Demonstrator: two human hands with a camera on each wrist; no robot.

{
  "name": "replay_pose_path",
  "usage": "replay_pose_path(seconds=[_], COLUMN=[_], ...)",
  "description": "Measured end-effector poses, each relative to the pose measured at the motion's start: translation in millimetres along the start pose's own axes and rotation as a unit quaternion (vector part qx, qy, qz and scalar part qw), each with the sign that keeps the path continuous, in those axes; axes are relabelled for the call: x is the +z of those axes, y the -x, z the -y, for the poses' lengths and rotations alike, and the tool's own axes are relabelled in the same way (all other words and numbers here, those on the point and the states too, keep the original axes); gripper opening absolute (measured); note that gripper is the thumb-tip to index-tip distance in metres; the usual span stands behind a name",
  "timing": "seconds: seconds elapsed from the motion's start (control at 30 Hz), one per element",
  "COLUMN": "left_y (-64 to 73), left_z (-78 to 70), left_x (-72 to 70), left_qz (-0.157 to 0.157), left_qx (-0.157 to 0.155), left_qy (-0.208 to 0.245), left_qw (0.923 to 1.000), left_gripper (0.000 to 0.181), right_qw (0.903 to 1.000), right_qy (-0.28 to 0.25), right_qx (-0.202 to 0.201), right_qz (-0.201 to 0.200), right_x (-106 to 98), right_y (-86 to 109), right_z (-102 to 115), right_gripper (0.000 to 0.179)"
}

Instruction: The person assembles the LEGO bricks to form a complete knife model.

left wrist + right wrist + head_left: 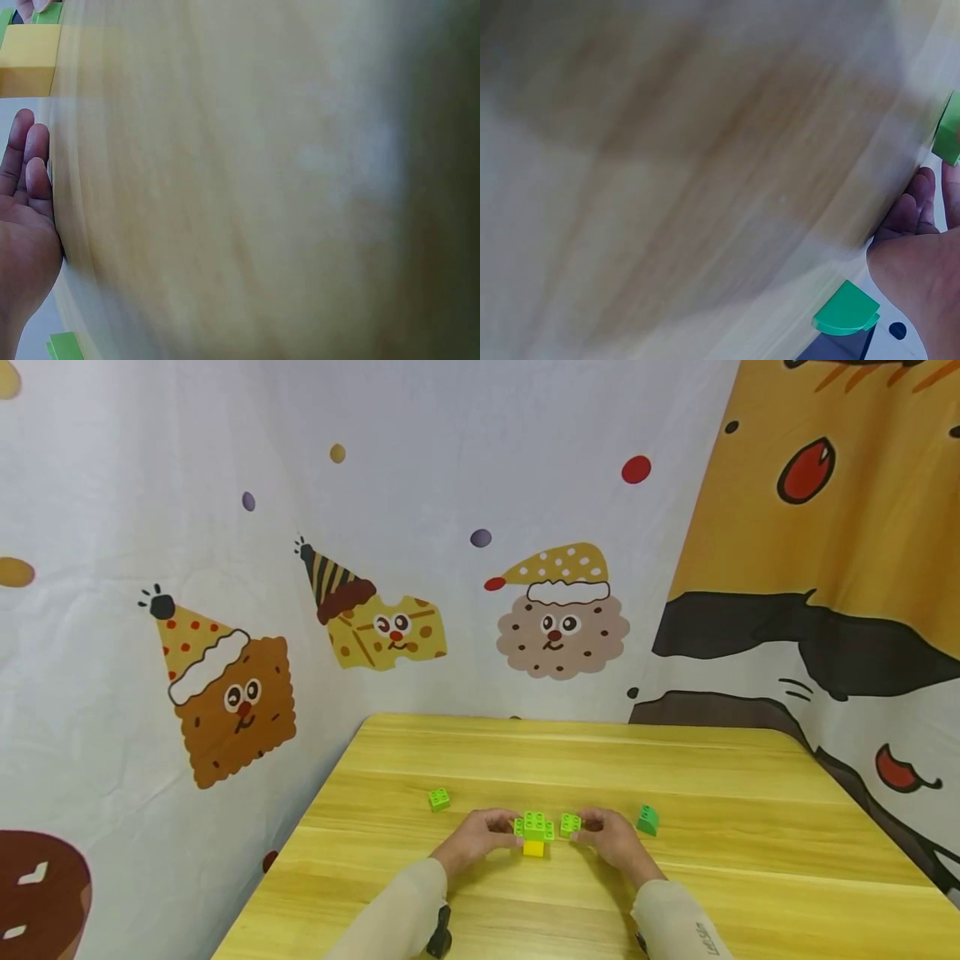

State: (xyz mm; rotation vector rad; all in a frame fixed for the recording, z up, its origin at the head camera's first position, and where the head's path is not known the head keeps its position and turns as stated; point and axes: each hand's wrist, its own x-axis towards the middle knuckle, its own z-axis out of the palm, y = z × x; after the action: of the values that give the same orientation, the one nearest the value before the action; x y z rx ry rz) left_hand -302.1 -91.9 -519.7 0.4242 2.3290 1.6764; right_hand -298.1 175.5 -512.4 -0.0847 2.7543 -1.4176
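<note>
My left hand (478, 839) pinches the left side of a small build of light-green toy bricks (534, 825) that stands on a yellow brick (533, 849). In the left wrist view the yellow brick (30, 56) lies beyond the lower fingers of that hand (26, 232); its thumb is out of sight there. Just right of the build, a separate light-green brick (570, 824) is between the thumb and fingers of my right hand (611, 839). A narrow gap parts this brick from the build. The right wrist view shows only part of the held brick (949, 135).
A loose light-green brick (438, 800) lies on the wooden table (480, 760) to the left. Right of my right hand is a darker green brick with a curved side (648, 821). A cloth with cartoon prints (450, 485) hangs behind the table.
</note>
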Motion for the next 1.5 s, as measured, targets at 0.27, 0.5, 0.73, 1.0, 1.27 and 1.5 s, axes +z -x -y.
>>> replay_pose_path(seconds=[0.27,0.5,0.73,1.0,1.27,1.5], left_y=[0.0,0.9,0.0,-2.2,-2.2,-1.5], left_z=[1.6,1.7,2.1,1.8,2.7,1.6], left_x=[-0.4,0.8,1.2,1.2,0.4,0.7], left_qz=[-0.002,-0.004,-0.004,-0.009,-0.002,0.0], left_qx=[-0.008,-0.009,-0.01,-0.008,-0.003,0.0], left_qy=[-0.003,0.002,0.003,-0.002,0.006,0.0], left_qw=[1.0,1.0,0.9999,0.9999,1.0,1.0], left_gripper=[0.035,0.034,0.034,0.032,0.031,0.032], right_qw=[0.9999,0.9995,0.9996,0.9993,0.9992,0.9992], right_qy=[-0.01,-0.028,-0.017,-0.03,-0.036,-0.037], right_qx=[-0.002,0.007,0.015,0.005,0.01,-0.001], right_qz=[-0.011,-0.015,-0.019,-0.019,-0.015,-0.016], right_x=[0.4,1.0,-0.7,-1.8,-1.6,-0.6], right_y=[1.5,3.0,3.8,3.0,2.3,0.9], right_z=[-2.3,-4.8,-3.7,-0.6,1.6,6.6], right_gripper=[0.038,0.04,0.044,0.044,0.045,0.039])
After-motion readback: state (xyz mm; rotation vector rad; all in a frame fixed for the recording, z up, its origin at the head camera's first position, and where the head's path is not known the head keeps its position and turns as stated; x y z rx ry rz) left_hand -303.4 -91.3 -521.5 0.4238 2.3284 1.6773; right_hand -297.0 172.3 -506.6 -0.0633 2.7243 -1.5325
